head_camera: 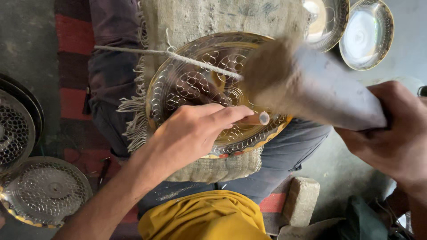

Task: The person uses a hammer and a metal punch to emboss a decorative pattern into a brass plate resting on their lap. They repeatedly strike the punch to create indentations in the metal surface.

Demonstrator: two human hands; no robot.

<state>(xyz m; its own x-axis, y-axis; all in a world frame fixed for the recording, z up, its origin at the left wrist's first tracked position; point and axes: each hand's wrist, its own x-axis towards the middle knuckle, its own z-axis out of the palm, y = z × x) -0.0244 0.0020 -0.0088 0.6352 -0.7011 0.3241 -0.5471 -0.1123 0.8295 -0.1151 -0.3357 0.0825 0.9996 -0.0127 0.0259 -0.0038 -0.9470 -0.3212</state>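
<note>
A round brass plate [213,89], chased with rows of loops, lies on a piece of burlap [209,20] across the person's lap, in the middle of the scene. The left hand [195,129] is closed around a small metal punch [260,118], pinching it between fingertips and thumb so that its flat top points right. The right hand [396,142] is wrapped tight around a thick wooden mallet [307,84], which is blurred above the plate's right half.

The plate looks thin and stiff, likely light, and easy to dent where it is not meant to be; its smooth rim would be the safest place to hold it. A taut string [147,52] crosses its far left edge. More patterned plates [44,191] lie on the floor at near left, and plain shiny bowls [367,33] at far right.
</note>
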